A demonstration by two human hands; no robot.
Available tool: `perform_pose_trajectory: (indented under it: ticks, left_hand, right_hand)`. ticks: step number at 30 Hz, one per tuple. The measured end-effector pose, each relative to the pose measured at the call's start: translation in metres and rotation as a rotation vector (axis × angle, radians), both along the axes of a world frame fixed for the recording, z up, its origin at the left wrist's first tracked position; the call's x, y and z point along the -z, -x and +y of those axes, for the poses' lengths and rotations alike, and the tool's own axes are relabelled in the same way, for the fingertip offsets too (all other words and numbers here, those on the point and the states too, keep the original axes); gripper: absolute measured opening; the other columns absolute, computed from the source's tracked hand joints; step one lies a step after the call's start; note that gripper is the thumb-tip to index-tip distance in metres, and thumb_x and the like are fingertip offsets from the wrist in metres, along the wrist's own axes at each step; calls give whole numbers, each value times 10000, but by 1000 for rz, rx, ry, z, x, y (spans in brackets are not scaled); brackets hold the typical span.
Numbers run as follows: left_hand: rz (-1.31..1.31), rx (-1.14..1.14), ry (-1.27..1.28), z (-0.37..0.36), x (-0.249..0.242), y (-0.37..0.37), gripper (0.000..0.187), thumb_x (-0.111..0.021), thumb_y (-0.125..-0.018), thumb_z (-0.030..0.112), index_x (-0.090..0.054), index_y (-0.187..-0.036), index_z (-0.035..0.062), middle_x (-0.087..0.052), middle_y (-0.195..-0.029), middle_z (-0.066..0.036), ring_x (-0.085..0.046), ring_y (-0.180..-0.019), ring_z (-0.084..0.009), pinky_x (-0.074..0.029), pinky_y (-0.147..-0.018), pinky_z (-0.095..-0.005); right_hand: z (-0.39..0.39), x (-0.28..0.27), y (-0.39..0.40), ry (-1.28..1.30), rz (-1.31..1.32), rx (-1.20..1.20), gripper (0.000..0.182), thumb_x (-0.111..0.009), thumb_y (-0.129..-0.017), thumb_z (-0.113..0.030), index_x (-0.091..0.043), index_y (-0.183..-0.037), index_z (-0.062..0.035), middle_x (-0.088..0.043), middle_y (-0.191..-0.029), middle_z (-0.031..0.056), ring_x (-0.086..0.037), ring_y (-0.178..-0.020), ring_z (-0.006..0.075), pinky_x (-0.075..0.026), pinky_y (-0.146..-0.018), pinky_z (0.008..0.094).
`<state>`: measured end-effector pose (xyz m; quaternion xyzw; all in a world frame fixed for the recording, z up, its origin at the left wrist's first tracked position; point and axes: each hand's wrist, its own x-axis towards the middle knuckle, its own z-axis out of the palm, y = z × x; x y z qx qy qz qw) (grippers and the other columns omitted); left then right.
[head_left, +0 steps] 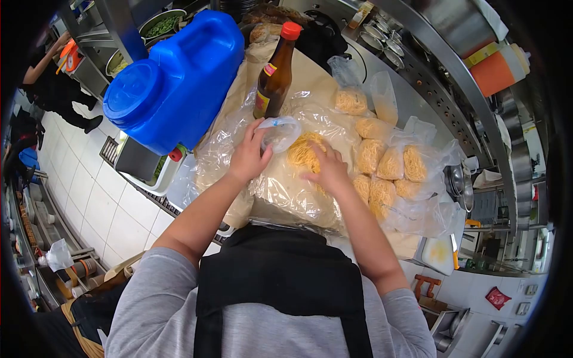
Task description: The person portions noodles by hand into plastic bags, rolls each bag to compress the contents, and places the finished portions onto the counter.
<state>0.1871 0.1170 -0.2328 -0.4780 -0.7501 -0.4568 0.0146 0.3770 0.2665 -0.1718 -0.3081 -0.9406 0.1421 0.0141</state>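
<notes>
My left hand (249,156) grips the edge of a small clear plastic bag (282,132), whose mouth stands spread open. Just to the right, my right hand (329,168) has its fingers curled round a bundle of yellow noodles (304,151). Under both hands lies a large clear plastic sheet (298,194) over a beige surface. Several bagged noodle portions (391,163) sit in a cluster to the right of my right hand. Beyond the small bag stands a brown glass bottle (276,74) with a red cap.
A big blue plastic jug (197,71) stands left of the bottle. Below it is a white tray (156,188) at the table's left edge. A knife (455,253) and a white cutting board (437,255) lie at the right. Another person (57,83) stands at the far left.
</notes>
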Motion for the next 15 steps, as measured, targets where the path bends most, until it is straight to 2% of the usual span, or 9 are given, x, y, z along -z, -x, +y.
perform_pose_trajectory:
  ticks: [2, 4, 7, 8, 10, 11, 13, 14, 15]
  left_hand:
    - [-64, 29, 20, -3, -2, -1, 440, -640, -876, 164, -515, -1295, 110, -438, -1442, -142, -612, -1114, -379, -540, -877, -454]
    - [-95, 50, -7, -1, -2, 0, 429, -639, -870, 142, -521, -1281, 110, -443, -1437, -145, -625, -1079, -386, -541, -867, -458]
    - [-147, 59, 26, 11, -28, -8, 427, -626, -830, 43, -529, -1244, 70, -453, -1426, -170, -648, -987, -421, -542, -844, -475]
    - [-91, 31, 96, 18, -40, -11, 425, -608, -825, 24, -532, -1241, 64, -451, -1427, -166, -657, -975, -404, -551, -822, -465]
    - [48, -23, 239, 42, -51, -16, 402, -553, -809, -24, -542, -1208, 29, -442, -1444, -159, -684, -905, -387, -563, -788, -459]
    - [50, -27, 236, 56, -54, -21, 402, -553, -809, -24, -542, -1208, 29, -442, -1444, -159, -684, -905, -387, -563, -788, -459]
    - [226, 71, 529, 78, -64, -33, 406, -549, -822, -21, -549, -1227, 15, -420, -1484, -139, -690, -896, -355, -566, -792, -446]
    - [231, 72, 519, 81, -67, -37, 406, -549, -822, -21, -549, -1227, 15, -420, -1484, -139, -690, -896, -355, -566, -792, -446]
    - [358, 301, 394, 85, -66, -43, 427, -550, -822, -21, -551, -1248, 13, -398, -1512, -125, -688, -906, -341, -567, -792, -429]
  right_hand:
    - [7, 18, 2, -2, -30, -7, 627, -782, -814, -275, -532, -1386, -225, -470, -1484, 142, -489, -1308, 352, -446, -1019, 458]
    - [23, 27, -6, 133, 118, -40, 554, -770, -828, -182, -569, -1339, -258, -600, -1333, 109, -603, -1162, 316, -502, -937, 439]
    - [36, 17, -20, 389, 443, 113, 466, -726, -878, -132, -586, -1317, -204, -682, -1171, 108, -671, -1025, 267, -547, -850, 408]
    - [41, 8, -26, 383, 443, 107, 466, -726, -878, -132, -586, -1317, -204, -682, -1171, 108, -671, -1025, 267, -547, -850, 408]
    - [41, -22, -33, 1176, 628, 334, 388, -687, -914, -113, -592, -1290, -93, -701, -1124, 119, -692, -975, 234, -571, -826, 396]
    - [43, -24, -35, 1174, 627, 328, 388, -687, -914, -113, -592, -1290, -93, -701, -1124, 119, -692, -975, 234, -571, -826, 396]
    - [47, -29, -40, 1614, 513, 511, 353, -656, -937, -135, -586, -1256, 1, -701, -1115, 128, -699, -967, 247, -584, -850, 400]
    - [49, -23, -41, 1605, 520, 506, 353, -656, -937, -135, -586, -1256, 1, -701, -1115, 128, -699, -967, 247, -584, -850, 400]
    - [50, -7, -40, 1725, 563, 559, 338, -616, -962, -175, -587, -1246, 6, -703, -1104, 128, -701, -952, 268, -586, -860, 404]
